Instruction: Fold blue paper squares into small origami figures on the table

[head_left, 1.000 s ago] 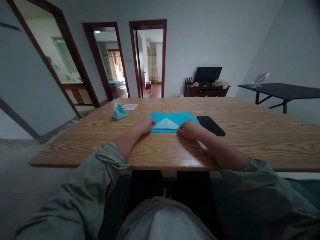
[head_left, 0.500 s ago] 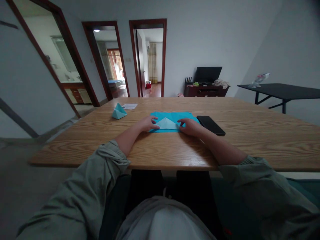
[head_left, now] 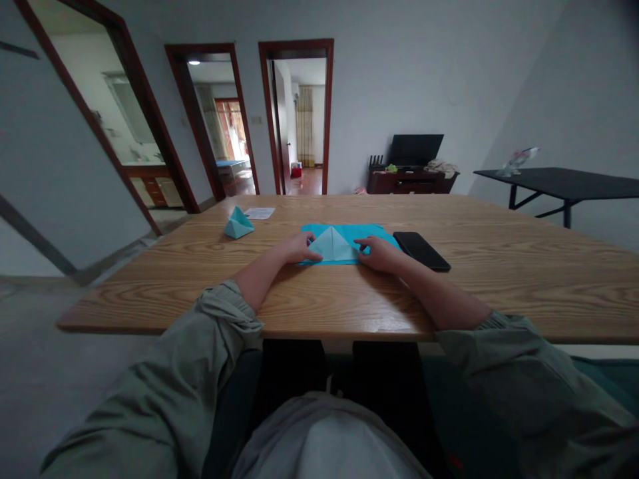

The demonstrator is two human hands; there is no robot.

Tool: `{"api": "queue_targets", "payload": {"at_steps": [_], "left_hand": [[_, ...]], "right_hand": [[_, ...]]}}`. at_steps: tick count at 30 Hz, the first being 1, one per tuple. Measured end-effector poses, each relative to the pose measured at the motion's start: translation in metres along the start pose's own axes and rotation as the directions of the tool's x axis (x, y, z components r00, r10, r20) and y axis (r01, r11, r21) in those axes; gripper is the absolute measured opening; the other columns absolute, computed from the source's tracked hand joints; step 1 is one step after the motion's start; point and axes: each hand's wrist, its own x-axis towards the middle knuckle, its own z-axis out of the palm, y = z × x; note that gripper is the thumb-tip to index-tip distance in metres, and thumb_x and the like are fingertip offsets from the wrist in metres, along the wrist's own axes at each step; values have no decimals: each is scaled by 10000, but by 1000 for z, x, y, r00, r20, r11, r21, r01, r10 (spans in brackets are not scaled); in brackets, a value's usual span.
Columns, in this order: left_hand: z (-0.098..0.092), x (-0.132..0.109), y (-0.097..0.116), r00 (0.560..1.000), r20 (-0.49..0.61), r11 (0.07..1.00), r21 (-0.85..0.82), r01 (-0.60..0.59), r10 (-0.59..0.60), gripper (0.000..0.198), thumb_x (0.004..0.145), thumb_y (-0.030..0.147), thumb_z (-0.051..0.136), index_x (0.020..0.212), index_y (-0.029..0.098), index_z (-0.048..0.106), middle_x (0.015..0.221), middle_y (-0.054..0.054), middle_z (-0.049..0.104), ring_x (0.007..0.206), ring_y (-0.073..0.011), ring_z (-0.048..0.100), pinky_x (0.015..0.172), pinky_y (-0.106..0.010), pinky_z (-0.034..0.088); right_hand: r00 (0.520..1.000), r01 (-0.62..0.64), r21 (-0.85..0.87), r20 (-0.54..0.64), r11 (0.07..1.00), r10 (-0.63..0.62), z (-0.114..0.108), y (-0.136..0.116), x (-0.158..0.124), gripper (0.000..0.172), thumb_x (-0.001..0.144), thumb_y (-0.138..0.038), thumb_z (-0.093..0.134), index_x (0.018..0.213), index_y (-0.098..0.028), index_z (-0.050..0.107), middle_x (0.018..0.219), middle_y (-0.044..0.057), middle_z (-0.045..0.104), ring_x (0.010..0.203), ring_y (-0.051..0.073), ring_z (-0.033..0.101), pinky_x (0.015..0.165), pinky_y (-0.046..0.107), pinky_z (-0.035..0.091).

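A pale blue folded paper [head_left: 333,245] with a triangular peak and a centre crease lies over a brighter blue sheet [head_left: 362,232] on the table. My left hand [head_left: 298,247] pinches its left corner between thumb and fingers. At the right corner, my right hand [head_left: 378,254] has its thumb and fingertips closed on the edge, with the index finger stretched over the blue sheet. Beyond my left hand stands a folded light-blue paper pyramid [head_left: 238,224].
A black phone or tablet [head_left: 422,251] lies right of the blue sheet. A white paper slip [head_left: 259,213] is behind the pyramid. The wooden table [head_left: 319,306] has its near edge before my lap. A black table [head_left: 564,182] stands at the far right.
The pale paper's peak has risen and now shows a taller triangle, its lower band less visible. Both hands stay at its corners, the left nearly in the same place.
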Motion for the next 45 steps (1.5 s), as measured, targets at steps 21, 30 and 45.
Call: {"api": "queue_targets", "payload": {"at_steps": [21,30,45], "left_hand": [[-31,-17,-23,980,-101,972,-147,-184,171,523,631,487,713,1059,192,659,980,-44,637,820,-166,561,722,-271,445],[-33,-19,-45,985,161,984,-175,-34,63,443,674,431,685,1059,212,703,807,-13,686,664,-133,555,600,-225,390],[-25,-12,-53,983,149,947,-317,-57,109,321,611,437,740,776,170,672,669,7,624,573,-110,506,526,-220,343]], "right_hand": [[999,49,337,-12,940,-48,-1,9,-6,225,730,-201,619,953,-201,653,891,25,650,683,126,548,639,243,428],[998,39,358,37,933,-56,-3,13,-6,210,748,-242,637,953,-207,669,905,30,663,736,143,573,694,261,457],[997,28,382,53,924,-52,-2,14,-6,206,743,-285,646,931,-209,682,903,26,676,749,151,586,696,262,460]]}}
